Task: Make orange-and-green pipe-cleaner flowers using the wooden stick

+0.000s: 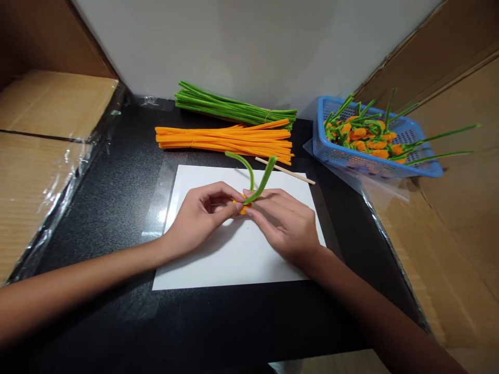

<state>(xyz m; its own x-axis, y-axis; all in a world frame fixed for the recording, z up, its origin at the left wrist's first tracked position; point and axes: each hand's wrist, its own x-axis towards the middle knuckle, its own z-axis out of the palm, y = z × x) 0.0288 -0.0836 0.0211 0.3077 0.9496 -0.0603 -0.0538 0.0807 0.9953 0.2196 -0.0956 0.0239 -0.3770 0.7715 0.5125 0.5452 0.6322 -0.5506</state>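
Above the white paper point(234, 254), my left hand point(206, 210) pinches the left side of a small orange piece point(243, 210) between thumb and fingers. My right hand point(286, 218) closes on its right side and on the base of a green fuzzy stem point(266, 179). Two green ends rise from the piece; the left one curves up and to the left, the thicker right one leans right. Fingers hide much of the orange part. Both hands nearly meet at the piece.
An orange stem bundle point(222, 137) and a green stem bundle point(234, 106) lie behind the paper. A thin wooden stick point(286, 171) crosses its back right edge. At the back right, a blue basket point(378, 165) holds several orange and green pieces. Cardboard point(440, 218) flanks the black table point(195, 332).
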